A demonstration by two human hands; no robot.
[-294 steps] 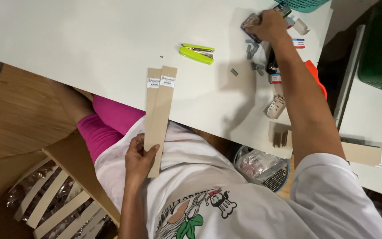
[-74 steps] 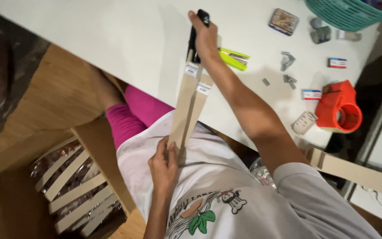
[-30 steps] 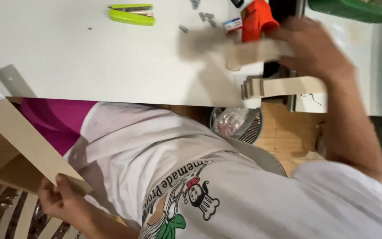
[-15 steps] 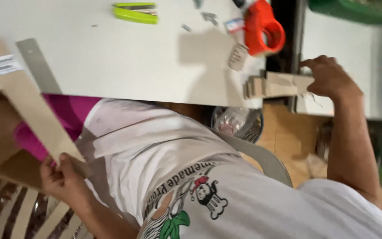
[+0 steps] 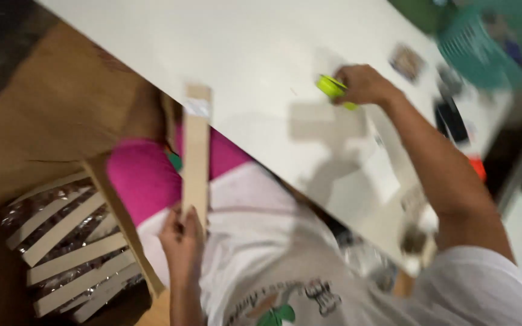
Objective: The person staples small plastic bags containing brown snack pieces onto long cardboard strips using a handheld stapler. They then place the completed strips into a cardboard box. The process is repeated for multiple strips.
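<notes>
My left hand grips the lower end of a long flat wooden strip with a small white label near its top; the strip points up toward the edge of the white table. My right hand reaches across the table and closes around a lime-green stapler. The picture is blurred, so the exact hold on the stapler is hard to tell.
A teal basket, a dark tool and small metal parts lie at the table's far right. A red object sits by the table edge. A slatted wooden crate stands on the floor at the left.
The view swung left. My right hand left the wooden pieces at the table's right edge and moved to the green stapler. My left hand keeps its hold on the strip.
</notes>
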